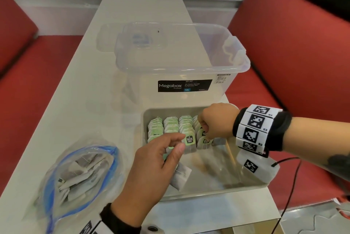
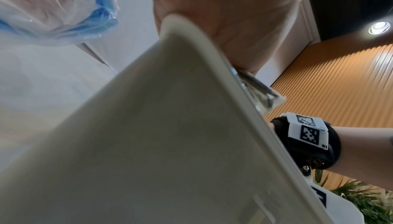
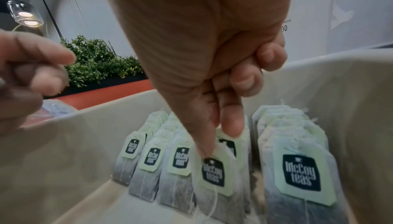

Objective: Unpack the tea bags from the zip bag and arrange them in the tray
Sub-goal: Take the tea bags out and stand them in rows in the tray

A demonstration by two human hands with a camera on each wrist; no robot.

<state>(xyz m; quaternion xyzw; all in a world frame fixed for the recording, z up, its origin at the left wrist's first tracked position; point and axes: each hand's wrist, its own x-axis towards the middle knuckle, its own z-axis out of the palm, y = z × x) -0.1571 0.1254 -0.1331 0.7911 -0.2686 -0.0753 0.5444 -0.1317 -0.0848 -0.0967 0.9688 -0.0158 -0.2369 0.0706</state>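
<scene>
Nearest the head camera, the left hand (image 1: 151, 161) reaches over the tray's (image 1: 217, 189) near wall, thumb and fingers (image 1: 175, 138) pinching one tea bag (image 1: 190, 143) at the front of a row; it appears to hold further bags beneath the palm. The right hand (image 1: 216, 121) hangs into the tray from the far right, fingers (image 3: 231, 123) curled, thumb and forefinger pinching the top of a bag (image 3: 214, 175) in a neighbouring row.

Progress: several rows of tea bags (image 1: 170, 124) stand upright, packed against the tray's far wall; roughly the far third of the tray is filled. The near part of the tray floor is bare. The zip bag (image 1: 79, 173) lies open on the desk (image 1: 75, 86) left of the tray and contains many bags, so a good part of the unpacking appears to remain.

Surroundings: a clear storage box (image 1: 180, 63) stands just behind the tray. A black cable (image 1: 289, 188) hangs off the right wrist unit, clear of the work area. No obstruction to either hand is visible.
</scene>
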